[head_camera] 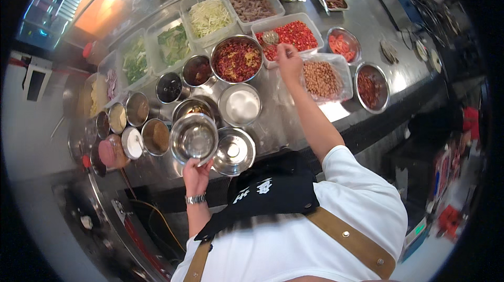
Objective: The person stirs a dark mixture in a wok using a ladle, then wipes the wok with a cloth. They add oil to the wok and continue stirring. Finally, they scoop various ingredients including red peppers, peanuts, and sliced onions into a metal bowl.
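My left hand (197,175) grips the near rim of an empty steel bowl (193,138), raised over the counter and partly covering another steel bowl (236,151). My right arm reaches forward, and my right hand (289,55) is closed at the near edge of a plastic tub of chopped red chillies (297,35). A round metal ladle or strainer head (270,37) rests on the chillies just beyond my fingers; its handle seems to run into my grip. Near my right wrist lies a plastic-lined tub of peanuts (321,79).
Steel pots of sauces and seasonings (155,137) crowd the left. Tubs of shredded vegetable (208,16), leafy greens (173,45) and sliced meat (252,2) line the back. A chilli mix bowl (237,59) stands centrally; another bowl (372,87) sits at the right counter edge.
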Demonstrator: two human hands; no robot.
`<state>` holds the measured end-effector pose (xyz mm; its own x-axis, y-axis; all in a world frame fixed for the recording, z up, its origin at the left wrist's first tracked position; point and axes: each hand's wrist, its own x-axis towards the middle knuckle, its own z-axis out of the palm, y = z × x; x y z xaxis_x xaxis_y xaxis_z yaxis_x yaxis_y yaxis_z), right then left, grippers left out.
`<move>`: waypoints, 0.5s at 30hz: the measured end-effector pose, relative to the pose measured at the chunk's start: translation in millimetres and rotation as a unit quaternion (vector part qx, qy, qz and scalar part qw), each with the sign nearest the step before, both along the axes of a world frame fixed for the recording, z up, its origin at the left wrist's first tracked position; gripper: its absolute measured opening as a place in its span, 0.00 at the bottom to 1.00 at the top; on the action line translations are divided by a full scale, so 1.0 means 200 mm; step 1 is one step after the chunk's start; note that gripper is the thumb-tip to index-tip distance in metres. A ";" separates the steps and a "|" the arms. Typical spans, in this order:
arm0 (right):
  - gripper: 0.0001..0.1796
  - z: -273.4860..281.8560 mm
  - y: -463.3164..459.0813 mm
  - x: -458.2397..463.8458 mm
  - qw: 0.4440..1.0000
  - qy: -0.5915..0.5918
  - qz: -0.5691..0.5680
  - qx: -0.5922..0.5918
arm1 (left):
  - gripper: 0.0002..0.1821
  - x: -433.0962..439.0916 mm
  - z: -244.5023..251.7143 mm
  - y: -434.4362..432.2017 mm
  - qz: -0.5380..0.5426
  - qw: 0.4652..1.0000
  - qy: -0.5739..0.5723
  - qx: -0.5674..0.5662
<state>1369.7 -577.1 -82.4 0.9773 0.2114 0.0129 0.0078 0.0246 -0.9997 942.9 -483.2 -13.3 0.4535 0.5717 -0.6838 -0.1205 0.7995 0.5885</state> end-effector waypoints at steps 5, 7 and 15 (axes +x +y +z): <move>0.20 0.06 -0.01 0.53 0.965 -0.103 0.034 -0.240 | 0.09 0.49 0.00 -0.02 0.028 0.998 -0.014 0.046; 0.20 0.14 -0.04 0.59 0.952 -0.079 0.113 -0.273 | 0.08 0.61 -0.02 0.04 0.016 0.997 0.027 0.075; 0.18 0.58 -0.31 0.27 0.898 -0.244 0.349 -0.112 | 0.10 0.77 -0.11 0.18 0.000 0.986 0.101 0.133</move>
